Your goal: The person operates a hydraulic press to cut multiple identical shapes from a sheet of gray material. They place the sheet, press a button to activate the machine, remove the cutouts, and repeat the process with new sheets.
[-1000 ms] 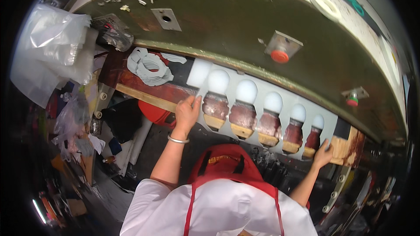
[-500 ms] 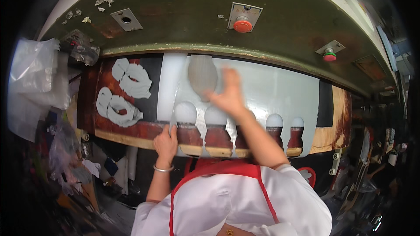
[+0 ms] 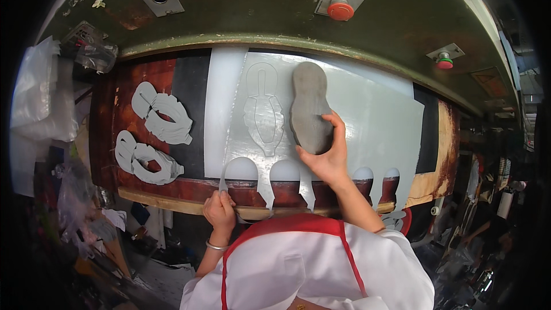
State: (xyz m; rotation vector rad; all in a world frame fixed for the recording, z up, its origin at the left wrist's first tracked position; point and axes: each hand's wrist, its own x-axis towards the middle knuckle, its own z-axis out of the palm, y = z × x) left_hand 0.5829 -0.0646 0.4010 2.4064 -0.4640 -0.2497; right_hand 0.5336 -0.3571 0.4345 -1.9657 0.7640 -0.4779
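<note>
My right hand (image 3: 328,159) grips the near end of a grey-brown, sole-shaped cutting die (image 3: 310,100), thumb and fingers on opposite sides. The die is over a glossy grey sheet (image 3: 373,117); whether it rests flat is unclear. Just left of it, the sheet carries a sole-shaped outline (image 3: 264,116) with inner lines. My left hand (image 3: 220,209) is closed on a narrow strip at the sheet's near left corner. Rounded cutouts run along the sheet's near edge, with pointed strips between them.
Two stacks of grey cut pieces (image 3: 167,119) lie at the bench's left. Beyond the sheet, a green machine beam (image 3: 241,14) bears a red push button (image 3: 340,9) and a red-green knob (image 3: 444,61). Clear plastic bags (image 3: 43,95) hang at far left. A wooden edge (image 3: 172,202) borders the bench.
My right hand has closed on the die and shifted it rightward, uncovering the outline on the sheet. My left hand still holds the sheet's corner strip. The view has shifted slightly.
</note>
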